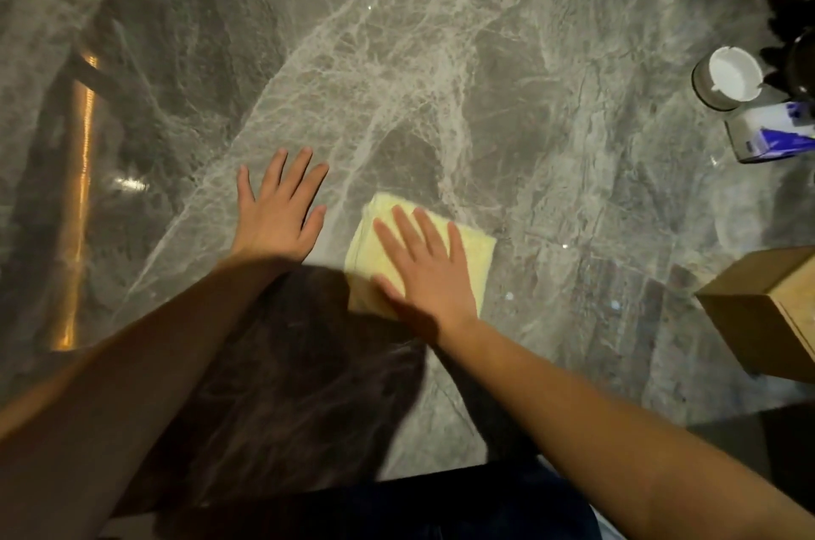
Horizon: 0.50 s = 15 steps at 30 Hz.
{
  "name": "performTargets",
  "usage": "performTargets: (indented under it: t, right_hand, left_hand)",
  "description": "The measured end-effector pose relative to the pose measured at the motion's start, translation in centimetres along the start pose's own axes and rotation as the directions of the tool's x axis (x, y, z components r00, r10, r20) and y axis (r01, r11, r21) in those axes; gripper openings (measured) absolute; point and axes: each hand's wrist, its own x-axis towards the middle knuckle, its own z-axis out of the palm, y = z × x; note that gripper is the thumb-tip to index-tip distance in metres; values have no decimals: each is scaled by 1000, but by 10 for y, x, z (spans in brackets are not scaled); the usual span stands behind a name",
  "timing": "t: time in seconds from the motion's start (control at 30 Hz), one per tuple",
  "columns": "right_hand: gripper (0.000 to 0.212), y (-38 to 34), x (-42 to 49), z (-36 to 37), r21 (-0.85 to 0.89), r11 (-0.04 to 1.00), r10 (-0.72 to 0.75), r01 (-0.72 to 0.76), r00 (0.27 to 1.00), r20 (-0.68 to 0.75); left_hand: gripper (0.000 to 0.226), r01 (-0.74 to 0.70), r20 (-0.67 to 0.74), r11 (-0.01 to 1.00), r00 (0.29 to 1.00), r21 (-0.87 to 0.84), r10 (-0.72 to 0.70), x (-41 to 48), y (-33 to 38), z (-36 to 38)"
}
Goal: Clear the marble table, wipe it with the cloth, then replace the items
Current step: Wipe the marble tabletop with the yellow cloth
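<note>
On the grey veined marble table (441,54), the right hand (425,270) presses flat, fingers spread, on the folded pale-yellow cloth (474,253) near the middle — the left hand (278,213) rests open on bare stone just beside it.

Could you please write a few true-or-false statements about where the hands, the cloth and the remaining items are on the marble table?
1. The right hand lies flat on the yellow cloth. True.
2. The left hand is pinching a corner of the cloth. False: it rests open on the bare marble table, beside the cloth.
3. The cloth is crumpled into a ball. False: it lies folded flat.
4. A white ashtray sits near the right edge, beyond a white and blue box. True.
5. The cardboard box stands at the table's left side. False: it is at the right.
</note>
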Motion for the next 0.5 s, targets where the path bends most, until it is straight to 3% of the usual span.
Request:
performTargets:
  t: [0.1,0.23,0.5]
  right_hand:
    - [65,-7,-29,10,19,995,-100,99,995,17]
    - [64,-1,-32,8,72,991,-109,109,994,-4]
    - [67,4,-12,6,-66,989,-134,135,991,20]
  left_hand:
    - [57,3,2,1000,1000,15,-3,6,2,0]
    - [60,10,11,1000,1000,15,-10,19,4,-2]
    - [55,138,-103,989,984,-53,-143,80,-2,-11]
